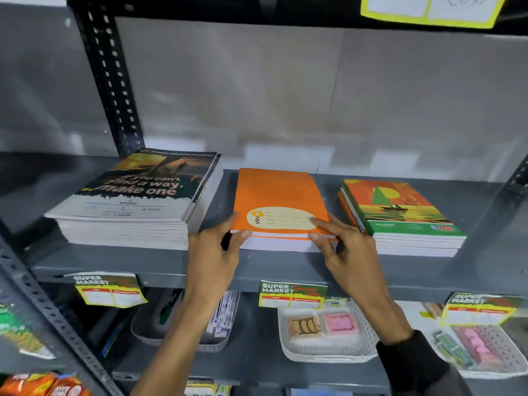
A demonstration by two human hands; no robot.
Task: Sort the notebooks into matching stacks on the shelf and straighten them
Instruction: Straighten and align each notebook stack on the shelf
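Three notebook stacks lie on the grey shelf (171, 264). A tall stack with a dark "make one" cover (137, 195) is at the left. In the middle sits a low orange stack (277, 195). At the right is a stack with a green sailboat cover (397, 210), with one orange notebook edge showing at its left side. My left hand (217, 252) grips the orange stack's front left corner. My right hand (343, 247) holds its front right corner, thumb on the top cover.
Price tags (291, 294) hang from the shelf's front lip. The shelf below holds a grey basket with pens (160, 324) and white trays of erasers (323, 330). A perforated black upright (114, 81) stands at the left, behind the dark stack.
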